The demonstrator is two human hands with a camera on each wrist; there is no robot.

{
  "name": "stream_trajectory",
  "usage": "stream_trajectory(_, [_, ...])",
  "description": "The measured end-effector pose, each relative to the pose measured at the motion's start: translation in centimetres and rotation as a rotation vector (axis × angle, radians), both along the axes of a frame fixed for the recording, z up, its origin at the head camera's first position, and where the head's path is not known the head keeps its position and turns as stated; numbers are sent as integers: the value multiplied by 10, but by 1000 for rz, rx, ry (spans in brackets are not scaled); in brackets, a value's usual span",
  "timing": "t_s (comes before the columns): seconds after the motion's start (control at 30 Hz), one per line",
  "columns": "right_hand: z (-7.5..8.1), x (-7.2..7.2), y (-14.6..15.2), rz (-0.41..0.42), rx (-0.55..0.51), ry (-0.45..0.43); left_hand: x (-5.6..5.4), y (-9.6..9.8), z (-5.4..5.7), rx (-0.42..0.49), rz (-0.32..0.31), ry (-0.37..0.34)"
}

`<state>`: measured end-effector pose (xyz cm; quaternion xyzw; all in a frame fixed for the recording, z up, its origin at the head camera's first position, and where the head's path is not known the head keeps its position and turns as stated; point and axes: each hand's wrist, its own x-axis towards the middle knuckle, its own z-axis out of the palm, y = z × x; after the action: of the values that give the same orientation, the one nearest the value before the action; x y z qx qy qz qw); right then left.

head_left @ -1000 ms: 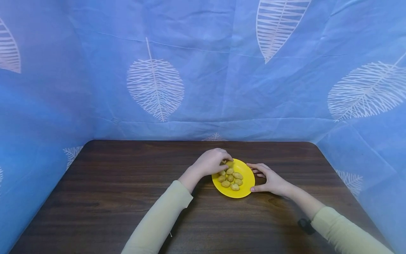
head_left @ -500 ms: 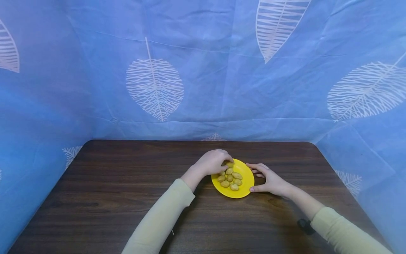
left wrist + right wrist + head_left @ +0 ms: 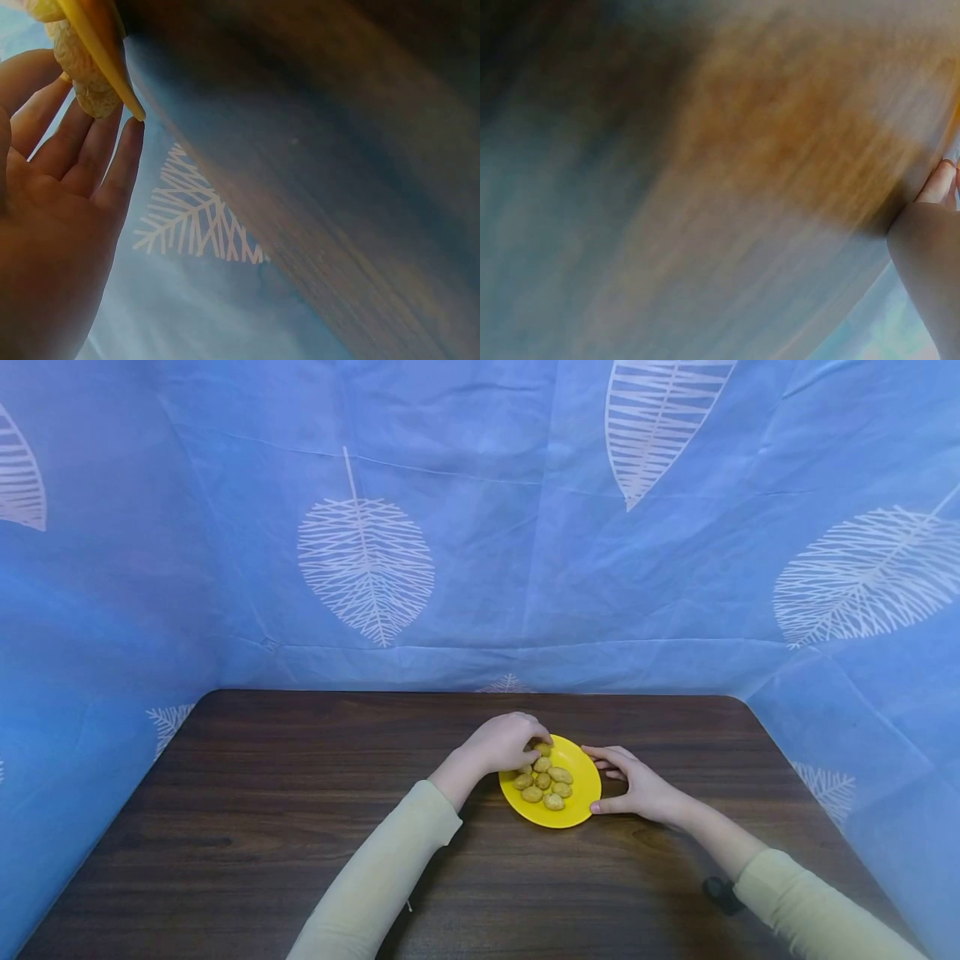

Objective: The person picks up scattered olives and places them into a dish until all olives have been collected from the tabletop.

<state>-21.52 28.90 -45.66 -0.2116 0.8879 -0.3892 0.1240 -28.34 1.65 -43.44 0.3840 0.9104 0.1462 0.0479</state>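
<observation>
A round yellow plate [image 3: 581, 789] lies on the table in the head view, bearing several oval, wrinkled tan nuts [image 3: 553, 802]. My left hand [image 3: 504, 742] reaches over the plate's far left rim. Its thumb and fingers curl about a nut there, partly hidden by the hand. In the left wrist view that nut [image 3: 82, 71] sits between thumb and fingers, and one fingertip touches the plate's rim [image 3: 105, 60]. My right hand [image 3: 641, 787] holds the plate's right edge, thumb at the near side and fingers at the far side. The right wrist view shows little of this hand [image 3: 930, 247].
The dark wood-grain table [image 3: 262, 827] has rounded far corners. Behind and beside it hangs a blue cloth [image 3: 480, 568] with white leaf prints. A small black object [image 3: 722, 893] shows by the right sleeve [image 3: 817, 906].
The left hand has shifted very slightly on the nut, which shows a little more between thumb and finger. The right hand and the plate have barely moved.
</observation>
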Motion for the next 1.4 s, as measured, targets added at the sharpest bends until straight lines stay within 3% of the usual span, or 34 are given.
stream_trajectory(0.37, [-3,-1,-1,7,-10,-29,-2,-6,-4,18,3,7])
stream_trajectory(0.6, [-3,-1,1,-1,-1,-26,-1,-18,0,52,31,16])
stream_trajectory(1.1, [-1,-1,-1,-6,-12,-26,7,-73,0,107,112,25])
stream_trajectory(1.4, [1,-2,0,-12,-21,-58,24,-113,2,112,169,47])
